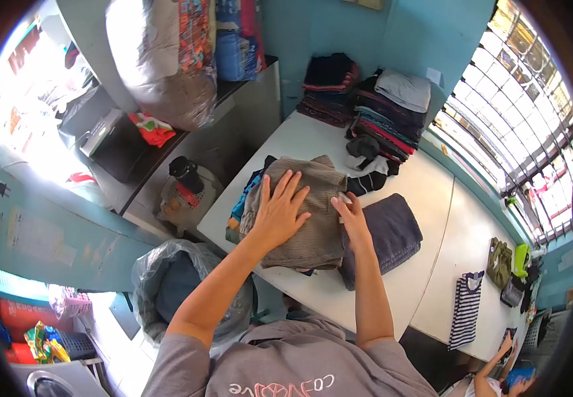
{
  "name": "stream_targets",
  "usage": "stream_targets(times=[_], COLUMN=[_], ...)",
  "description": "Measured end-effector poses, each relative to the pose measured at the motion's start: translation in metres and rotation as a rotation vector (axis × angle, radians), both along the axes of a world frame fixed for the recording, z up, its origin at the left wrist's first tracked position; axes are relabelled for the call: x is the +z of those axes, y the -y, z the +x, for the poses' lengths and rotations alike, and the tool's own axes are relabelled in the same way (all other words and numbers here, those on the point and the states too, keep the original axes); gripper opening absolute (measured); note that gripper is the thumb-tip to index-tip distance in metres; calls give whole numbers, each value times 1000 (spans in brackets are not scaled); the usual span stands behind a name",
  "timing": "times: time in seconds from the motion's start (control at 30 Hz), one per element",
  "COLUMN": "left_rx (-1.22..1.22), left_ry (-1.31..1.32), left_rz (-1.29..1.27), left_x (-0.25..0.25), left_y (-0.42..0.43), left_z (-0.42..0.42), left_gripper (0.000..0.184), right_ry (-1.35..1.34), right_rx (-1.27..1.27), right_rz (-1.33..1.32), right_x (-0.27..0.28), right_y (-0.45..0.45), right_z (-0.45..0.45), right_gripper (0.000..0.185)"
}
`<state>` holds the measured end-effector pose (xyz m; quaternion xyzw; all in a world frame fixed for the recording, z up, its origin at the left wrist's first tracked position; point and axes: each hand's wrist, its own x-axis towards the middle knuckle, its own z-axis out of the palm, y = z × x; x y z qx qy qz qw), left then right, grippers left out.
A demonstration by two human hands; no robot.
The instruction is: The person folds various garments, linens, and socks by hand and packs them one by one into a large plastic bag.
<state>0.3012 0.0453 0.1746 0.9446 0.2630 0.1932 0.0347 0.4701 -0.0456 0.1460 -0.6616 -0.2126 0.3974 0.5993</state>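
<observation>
Grey shirt, on the wearer, nearest, with pale and pink lettering.

Left hand: laid flat, fingers spread, on top of the brown striped cloth; grasping nothing. Right hand: thumb and fingers at the same cloth's right edge; whether they pinch it, cannot tell.

Brown striped cloth: one item, folded, uppermost on a low pile at the near left part of the white table. Judged light, soft and limp, not fragile, little prone to slip; its layers may shift or unfold if lifted by one corner. Best hold: both side edges, all layers together, palms supporting beneath.

Blue cloth: under it, showing at left. Dark towel: folded, just right of the pile; looks thicker, probably heavier.

Plastic bag: open, left of the table, dark fabric inside.

Black and white cloths: crumpled, beyond the pile.

Two clothes stacks, far: the left, and the right topped by a light grey cloth.
</observation>
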Motion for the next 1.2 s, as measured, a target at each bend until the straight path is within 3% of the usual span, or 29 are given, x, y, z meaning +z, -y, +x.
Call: stream_targets(times=[0.17,0.23,0.3,0.4,0.47,0.5,0.57,0.67,0.83,0.93,1.0,1.03,1.1,1.17,1.2], left_rx=[8,28,58,128,134,195,146,330,951,975,733,743,577,591,597], left_ry=[79,82,80,108,353,353,534,541,408,443,238,245,6,-115,-241], left_rz=[7,30,55,59,-24,-22,-3,-110,-20,-181,-621,-626,-435,-528,-613], left_x=[-3,-4,-1,0,1,2,8,11,-15,-31,-37,-46,-64,-67,-67], left_y=[4,6,11,21,31,36,43,49,90,134,162,176,196,203,204], left_z=[-1,-1,1,0,-12,-29,-53,-136,-298,-345,-348,-344,-335,-331,-331], left_gripper=[55,55,54,51,51,51,55,60,50,49,48,48,40,42,45], right_ry=[47,79,-85,11,34,34,200,276,310,228,281,245,133,56,218], right_rx=[72,41,208,249,278,272,249,338,426,731,950,1113,1400,1532,1600], right_rz=[-76,-75,-99,-68,21,70,153,230,296,168,26,29,61,85,205], right_x=[-5,-2,8,16,17,30,51,92,139,144,129,134,134,126,126], right_y=[-6,-4,-5,-3,-7,-8,-18,-25,-26,-38,-57,-63,-80,-90,-93], right_z=[0,1,9,5,2,-4,-7,-16,-86,-142,-186,-222,-280,-313,-326], right_gripper=[88,79,72,66,66,66,68,67,65,68,67,65,61,58,57])
